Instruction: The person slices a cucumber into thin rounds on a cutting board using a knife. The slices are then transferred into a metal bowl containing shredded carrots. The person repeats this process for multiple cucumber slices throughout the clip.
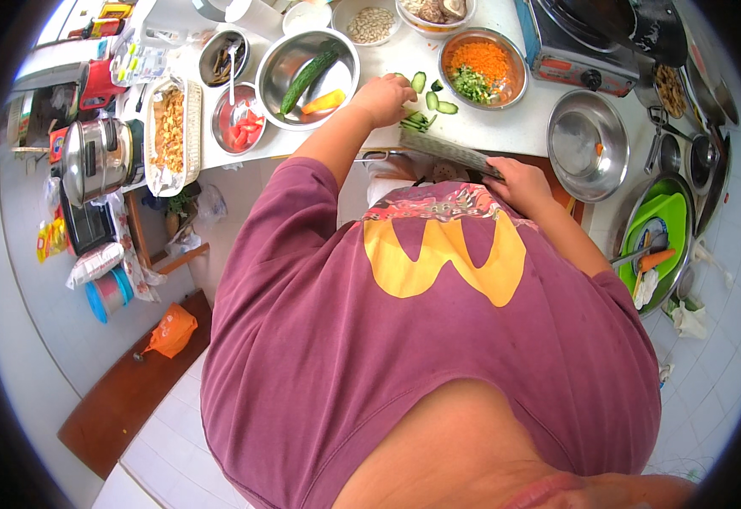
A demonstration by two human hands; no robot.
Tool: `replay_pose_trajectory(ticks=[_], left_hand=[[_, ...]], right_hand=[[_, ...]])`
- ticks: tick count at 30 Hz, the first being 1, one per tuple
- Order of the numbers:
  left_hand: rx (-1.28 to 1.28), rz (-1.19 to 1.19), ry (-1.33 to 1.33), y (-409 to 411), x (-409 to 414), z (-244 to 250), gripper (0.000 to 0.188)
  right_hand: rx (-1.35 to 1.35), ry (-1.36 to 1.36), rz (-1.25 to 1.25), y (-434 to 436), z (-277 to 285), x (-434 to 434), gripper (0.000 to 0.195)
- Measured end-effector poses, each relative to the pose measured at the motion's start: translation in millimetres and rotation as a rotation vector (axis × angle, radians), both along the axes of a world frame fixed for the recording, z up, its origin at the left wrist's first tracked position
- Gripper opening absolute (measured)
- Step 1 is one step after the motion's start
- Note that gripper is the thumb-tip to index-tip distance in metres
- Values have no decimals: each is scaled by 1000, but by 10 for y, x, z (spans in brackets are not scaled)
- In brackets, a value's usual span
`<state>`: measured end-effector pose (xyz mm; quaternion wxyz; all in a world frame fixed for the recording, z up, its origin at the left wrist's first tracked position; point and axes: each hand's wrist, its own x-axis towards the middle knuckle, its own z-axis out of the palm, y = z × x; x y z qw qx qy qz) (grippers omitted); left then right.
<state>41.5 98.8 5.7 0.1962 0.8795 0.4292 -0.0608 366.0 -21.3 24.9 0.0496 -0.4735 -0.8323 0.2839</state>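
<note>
My right hand (523, 181) grips the handle end of a kitchen knife (450, 151), whose broad blade points left along the front edge of the white worktop. Close to the blade tip lies a small pile of cucumber strips (417, 121). My left hand (384, 102) rests just beyond that pile with fingers curled down; whether a piece is under them is hidden. To its right are several cut cucumber slices (445, 107) and a dark green cucumber end (437, 85). A steel bowl (268, 60) left of my left hand contains a whole cucumber (310, 79) and a carrot piece (324, 102).
Diced carrot and chopped greens fill a steel bowl (520, 89) behind the slices. A gas stove (584, 70) stands at the back right, near a steel basin (584, 143). Tomato pieces (246, 132) and a white basket (193, 133) are at left.
</note>
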Motion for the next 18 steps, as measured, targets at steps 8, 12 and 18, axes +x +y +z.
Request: replay_pose_trajectory(ticks=[8, 12, 18], left_hand=[[-44, -43, 21, -226, 93, -180, 63], [-41, 11, 4, -285, 103, -294, 51], [78, 203, -123, -579, 110, -438, 36]], right_hand=[[36, 226, -258, -191, 24, 314, 34], [-22, 238, -315, -189, 54, 287, 35], [-77, 219, -300, -181, -4, 245, 35]])
